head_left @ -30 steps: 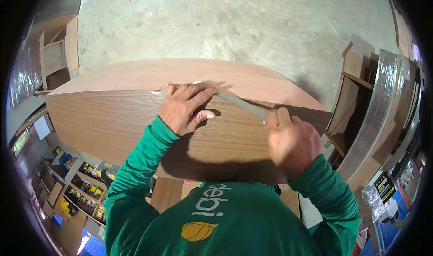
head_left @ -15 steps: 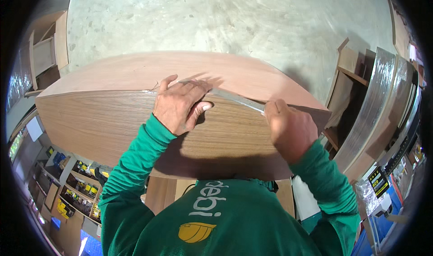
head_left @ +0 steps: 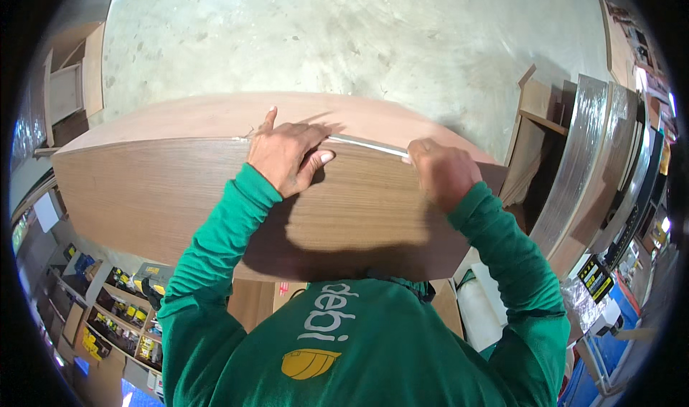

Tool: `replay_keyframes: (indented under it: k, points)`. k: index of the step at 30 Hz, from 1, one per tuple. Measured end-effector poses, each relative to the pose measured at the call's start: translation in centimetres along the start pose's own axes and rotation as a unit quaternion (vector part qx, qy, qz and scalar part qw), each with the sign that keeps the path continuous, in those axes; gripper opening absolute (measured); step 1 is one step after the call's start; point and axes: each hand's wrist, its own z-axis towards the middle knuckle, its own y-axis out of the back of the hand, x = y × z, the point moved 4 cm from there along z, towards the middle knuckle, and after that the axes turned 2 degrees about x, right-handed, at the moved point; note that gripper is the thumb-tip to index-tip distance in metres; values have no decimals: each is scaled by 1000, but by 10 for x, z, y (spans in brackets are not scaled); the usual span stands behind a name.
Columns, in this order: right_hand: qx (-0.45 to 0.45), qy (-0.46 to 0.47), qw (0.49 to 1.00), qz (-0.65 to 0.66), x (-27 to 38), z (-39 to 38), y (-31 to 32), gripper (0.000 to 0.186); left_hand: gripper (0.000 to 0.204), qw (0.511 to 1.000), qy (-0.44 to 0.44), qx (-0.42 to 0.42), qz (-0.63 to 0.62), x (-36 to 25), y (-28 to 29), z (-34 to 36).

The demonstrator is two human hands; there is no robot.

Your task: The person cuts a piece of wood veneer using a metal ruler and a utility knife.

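A long wood-grain panel (head_left: 165, 184) lies across in front of me, with a paler pinkish board face (head_left: 215, 110) along its far side. At the seam between them is a thin, flat metal file (head_left: 369, 146). My right hand (head_left: 445, 174) is closed around the file's right end, which it mostly hides. Over the file's left part, the fingers of my left hand (head_left: 283, 156) curl across the far edge, its thumb held apart above the wood grain. The file's left tip is hidden under those fingers. A small pale shaving (head_left: 242, 138) clings to the edge left of them.
Grey concrete floor (head_left: 344, 41) spreads beyond the panel. At the right stand an open wooden cabinet (head_left: 542, 123) and plastic-wrapped boards (head_left: 574, 170). Shelves of yellow tools (head_left: 129, 299) are at lower left, and another wooden frame (head_left: 93, 69) stands at far left.
My right hand has moved slightly left and away from me, bringing the file closer in line with the seam. Its broad face now shows as a thin bright strip. The whole view has shifted a little.
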Motion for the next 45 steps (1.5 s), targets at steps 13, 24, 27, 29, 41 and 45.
replay_keyframes:
  k: [13, 24, 27, 29, 41, 45]
  points:
    - [38, -90, 995, -24, 38, -16, 28, 13, 49, 997, -62, -38, 7, 7, -12, -3]
    - [-9, -18, 1000, 7, 5, -1, 17, 13, 46, 999, -25, -14, -15, 6, -8, 3]
    - [26, -47, 998, 18, 6, -7, 9, 16, 47, 999, -30, -6, -14, 0, -2, 1]
    - [34, -47, 998, -4, -5, -2, -3, 16, 46, 999, -33, -2, 7, 4, -1, 9]
    - [38, -99, 993, -58, 68, -41, 72, 10, 61, 996, -90, 1, 15, -9, -14, -2]
    - [33, -123, 991, -43, 78, -37, 67, 9, 65, 995, -94, 4, -21, -6, -10, 6]
